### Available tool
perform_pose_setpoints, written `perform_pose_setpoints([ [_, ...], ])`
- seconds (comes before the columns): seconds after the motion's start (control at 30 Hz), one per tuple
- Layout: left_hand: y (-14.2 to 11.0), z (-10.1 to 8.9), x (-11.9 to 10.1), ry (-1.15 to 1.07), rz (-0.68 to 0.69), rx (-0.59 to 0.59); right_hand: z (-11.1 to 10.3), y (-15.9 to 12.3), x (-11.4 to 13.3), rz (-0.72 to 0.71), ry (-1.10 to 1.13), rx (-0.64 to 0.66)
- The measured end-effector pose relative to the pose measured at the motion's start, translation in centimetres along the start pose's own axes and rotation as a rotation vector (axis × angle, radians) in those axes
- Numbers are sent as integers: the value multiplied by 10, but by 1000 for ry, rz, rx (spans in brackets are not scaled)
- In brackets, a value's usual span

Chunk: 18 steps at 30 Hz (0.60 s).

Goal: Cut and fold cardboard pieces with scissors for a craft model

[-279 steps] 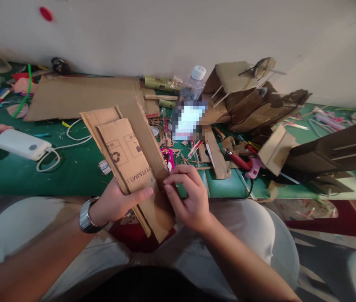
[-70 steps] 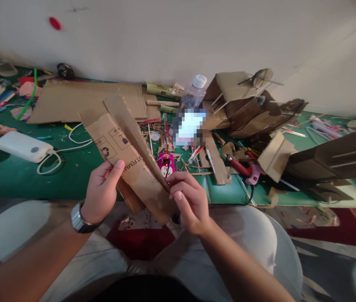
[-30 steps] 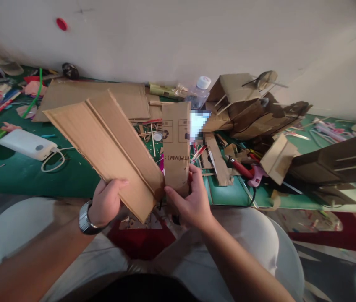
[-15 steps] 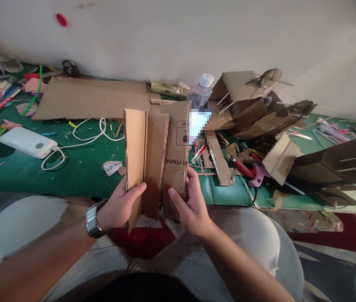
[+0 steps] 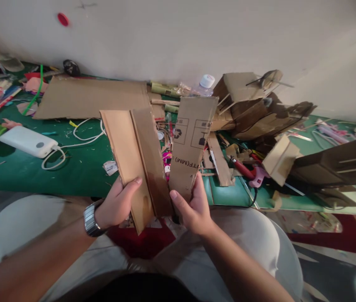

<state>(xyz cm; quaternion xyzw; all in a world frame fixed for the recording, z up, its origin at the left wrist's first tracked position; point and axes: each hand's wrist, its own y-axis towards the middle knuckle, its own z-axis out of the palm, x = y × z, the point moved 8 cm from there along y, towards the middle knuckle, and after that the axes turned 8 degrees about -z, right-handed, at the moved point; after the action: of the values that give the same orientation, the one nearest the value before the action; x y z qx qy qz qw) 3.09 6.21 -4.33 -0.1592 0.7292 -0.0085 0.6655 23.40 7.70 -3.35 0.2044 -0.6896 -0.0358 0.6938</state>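
Nearer the body than the white power bank (image 5: 28,141), the left hand (image 5: 118,205) grips folded cardboard (image 5: 130,159); the right hand (image 5: 193,205) pinches a printed strip (image 5: 189,147) beside it, perhaps comparing them.

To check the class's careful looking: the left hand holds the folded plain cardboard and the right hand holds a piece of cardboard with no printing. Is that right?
Not quite: the right hand's piece does bear printing, as the head view shows. The left hand does hold the folded plain cardboard.
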Motion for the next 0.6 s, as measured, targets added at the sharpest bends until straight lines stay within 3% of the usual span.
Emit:
perform_pose_setpoints([
  [0.23,-5,9,5,-181,-115,148,4,2,-4,35,-109,68],
  [0.47,-2,5,10,-156,-107,99,1,4,-5,41,-129,77],
  [0.6,-2,6,11,-133,-78,133,2,6,-3,13,-135,66],
])
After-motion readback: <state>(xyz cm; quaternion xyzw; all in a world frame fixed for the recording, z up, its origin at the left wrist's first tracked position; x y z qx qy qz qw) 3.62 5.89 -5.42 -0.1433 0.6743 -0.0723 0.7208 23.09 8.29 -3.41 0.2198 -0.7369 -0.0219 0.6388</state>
